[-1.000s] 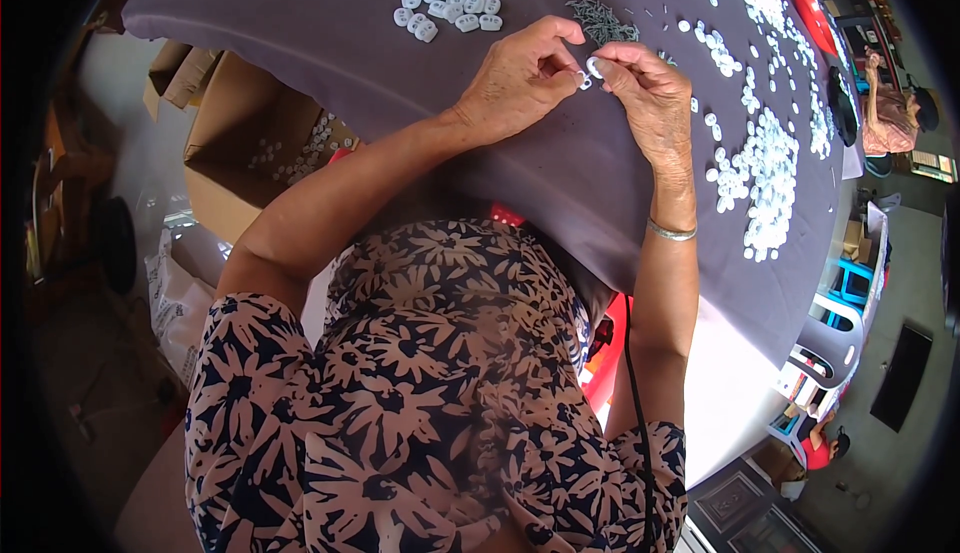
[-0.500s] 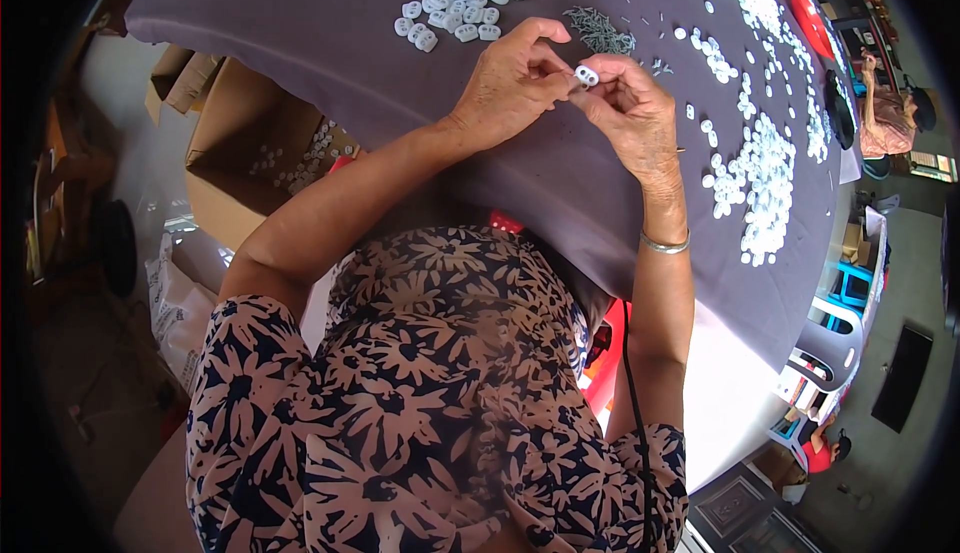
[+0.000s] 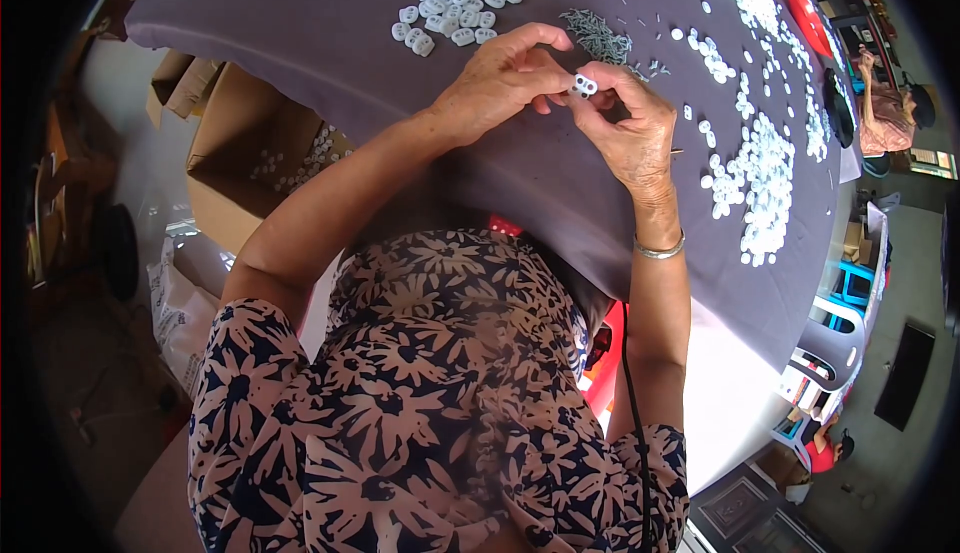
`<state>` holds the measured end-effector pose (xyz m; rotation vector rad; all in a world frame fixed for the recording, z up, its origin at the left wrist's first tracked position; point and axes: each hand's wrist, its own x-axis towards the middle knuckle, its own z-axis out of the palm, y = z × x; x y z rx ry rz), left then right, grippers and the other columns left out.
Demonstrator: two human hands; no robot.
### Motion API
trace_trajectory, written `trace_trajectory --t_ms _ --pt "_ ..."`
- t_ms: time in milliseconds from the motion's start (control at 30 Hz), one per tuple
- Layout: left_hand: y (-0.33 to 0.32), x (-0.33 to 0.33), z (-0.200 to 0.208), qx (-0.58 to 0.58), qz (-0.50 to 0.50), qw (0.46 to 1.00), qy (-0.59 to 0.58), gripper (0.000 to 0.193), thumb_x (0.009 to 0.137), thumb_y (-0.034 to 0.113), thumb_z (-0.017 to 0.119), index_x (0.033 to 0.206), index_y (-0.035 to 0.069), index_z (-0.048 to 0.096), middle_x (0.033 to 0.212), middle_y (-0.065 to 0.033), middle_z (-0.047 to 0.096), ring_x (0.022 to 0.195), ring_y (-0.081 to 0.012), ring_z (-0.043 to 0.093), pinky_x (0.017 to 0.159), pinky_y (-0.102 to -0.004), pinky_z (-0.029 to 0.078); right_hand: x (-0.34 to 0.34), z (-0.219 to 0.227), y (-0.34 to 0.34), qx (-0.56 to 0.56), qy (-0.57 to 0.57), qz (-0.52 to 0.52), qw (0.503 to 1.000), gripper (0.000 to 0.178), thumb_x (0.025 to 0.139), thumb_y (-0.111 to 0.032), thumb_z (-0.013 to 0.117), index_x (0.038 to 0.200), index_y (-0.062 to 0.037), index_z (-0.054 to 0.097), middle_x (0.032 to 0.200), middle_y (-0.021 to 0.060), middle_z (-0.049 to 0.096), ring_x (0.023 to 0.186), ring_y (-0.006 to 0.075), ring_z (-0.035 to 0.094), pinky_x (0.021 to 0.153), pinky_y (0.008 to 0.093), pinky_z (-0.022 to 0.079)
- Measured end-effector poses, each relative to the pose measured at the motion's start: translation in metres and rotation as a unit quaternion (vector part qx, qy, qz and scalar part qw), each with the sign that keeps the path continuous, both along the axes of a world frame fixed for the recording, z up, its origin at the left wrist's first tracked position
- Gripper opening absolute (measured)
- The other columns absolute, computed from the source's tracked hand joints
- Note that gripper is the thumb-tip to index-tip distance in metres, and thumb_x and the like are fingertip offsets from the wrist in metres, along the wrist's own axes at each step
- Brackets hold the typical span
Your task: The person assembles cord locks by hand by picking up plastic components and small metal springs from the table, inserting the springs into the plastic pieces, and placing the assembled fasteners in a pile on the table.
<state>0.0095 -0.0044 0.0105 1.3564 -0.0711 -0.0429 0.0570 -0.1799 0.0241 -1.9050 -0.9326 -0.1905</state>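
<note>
Left hand [image 3: 500,83] and right hand [image 3: 630,133] pinching one small white plastic piece [image 3: 585,85] together. Held above purple cloth [image 3: 300,33], near pile of metal pins [image 3: 598,35].

Both bare forearms raised from the lower edge, elbows bent, converging ahead of the chest. Left hand [image 3: 497,83] curled, knuckles up, fingertips pinched together. Right hand [image 3: 632,131] facing it, fingertips meeting the left's, wrist slightly bent, back toward the camera.
</note>
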Motion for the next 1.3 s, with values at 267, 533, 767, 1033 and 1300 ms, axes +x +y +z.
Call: trace_trajectory --t_ms 267,533,767,1033,1300 --pt "-0.006 0.005 -0.007 0.018 0.009 0.999 -0.029 0.038 0.086 0.014 0.065 0.119 0.004 0.051 0.084 -0.0051 0.065 0.076 -0.0103 0.058 0.067 -0.0257 0.047 -0.001 -0.001 0.003 -0.030 -0.039 -0.004 0.999 0.028 0.069 0.004 0.072 0.095 -0.0017 0.063 0.088 0.0046 0.066 0.067 0.0088 0.061 0.061 0.0222 0.053" --pt "-0.008 -0.001 -0.008 -0.002 0.027 1.000 -0.012 0.037 0.085 0.010 0.066 0.119 0.004 0.052 0.080 -0.0023 0.063 0.076 -0.0082 0.058 0.069 -0.0239 0.046 -0.005 0.004 0.003 -0.142 -0.147 -0.023 0.979 0.041 0.068 -0.010 0.078 0.102 -0.0029 0.057 0.087 0.0078 0.061 0.062 0.0191 0.062 0.056 0.0292 0.052" --pt "-0.003 -0.001 -0.002 0.042 -0.014 0.998 -0.037 0.035 0.085 0.010 0.062 0.120 0.007 0.056 0.080 -0.0005 0.060 0.077 -0.0089 0.056 0.073 -0.0252 0.046 -0.009 0.004 0.004 -0.236 -0.159 -0.015 0.959 0.022 0.079 -0.016 0.069 0.086 -0.0023 0.052 0.083 0.0116 0.059 0.069 0.0334 0.060 0.059 0.0388 0.050" --pt "-0.011 -0.008 0.001 0.007 0.004 1.000 -0.004 0.033 0.084 0.011 0.053 0.115 0.008 0.062 0.081 -0.0021 0.060 0.078 -0.0095 0.055 0.074 -0.0252 0.046 -0.007 -0.003 0.004 -0.216 -0.120 0.009 0.969 0.022 0.083 -0.014 0.064 0.079 0.0000 0.048 0.069 0.0173 0.058 0.068 0.0369 0.059 0.058 0.0406 0.048" --pt "-0.011 -0.009 0.000 0.004 0.016 1.000 -0.011 0.034 0.082 0.009 0.050 0.113 0.006 0.063 0.079 -0.0025 0.061 0.074 -0.0094 0.055 0.071 -0.0249 0.045 -0.009 -0.007 0.005 -0.214 -0.113 0.019 0.970 0.021 0.085 -0.014 0.062 0.078 -0.0003 0.049 0.069 0.0182 0.058 0.065 0.0366 0.059 0.057 0.0410 0.048"
